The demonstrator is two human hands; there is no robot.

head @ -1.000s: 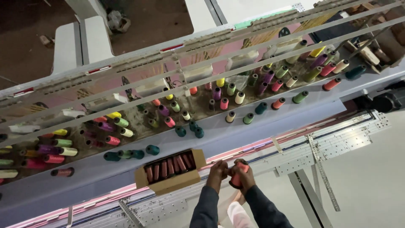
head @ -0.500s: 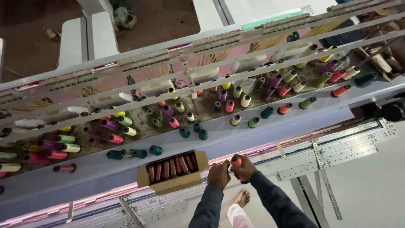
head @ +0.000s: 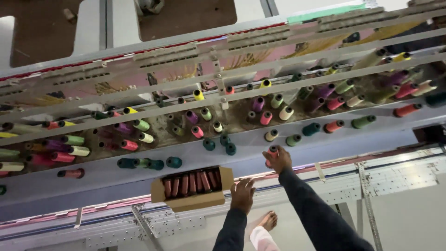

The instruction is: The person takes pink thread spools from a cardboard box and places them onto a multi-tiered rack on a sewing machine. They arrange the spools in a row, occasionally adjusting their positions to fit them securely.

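The right hand (head: 278, 159) grips a pink thread spool (head: 272, 152) at mid-frame on the machine's shelf (head: 325, 144), seemingly seating it, while the left hand (head: 242, 195) rests open-fingered beside the cardboard box (head: 190, 202) of red spools.

right hand (head: 277, 159) covers most of the red-pink spool (head: 272, 151), only its top end shows, so grip by the fingers can't be made out; left hand (head: 242, 195) lies back-up at the bench edge just right of the cardboard box (head: 190, 202), fingers curled under, can't tell if they hold anything; both dark sleeves cut off by bottom edge; spools in the box (head: 190, 182) show tips only; spool rows (head: 139, 125) run off left and right edges; bare foot (head: 268, 220) lower centre partly behind the sleeve; top of frame blurred
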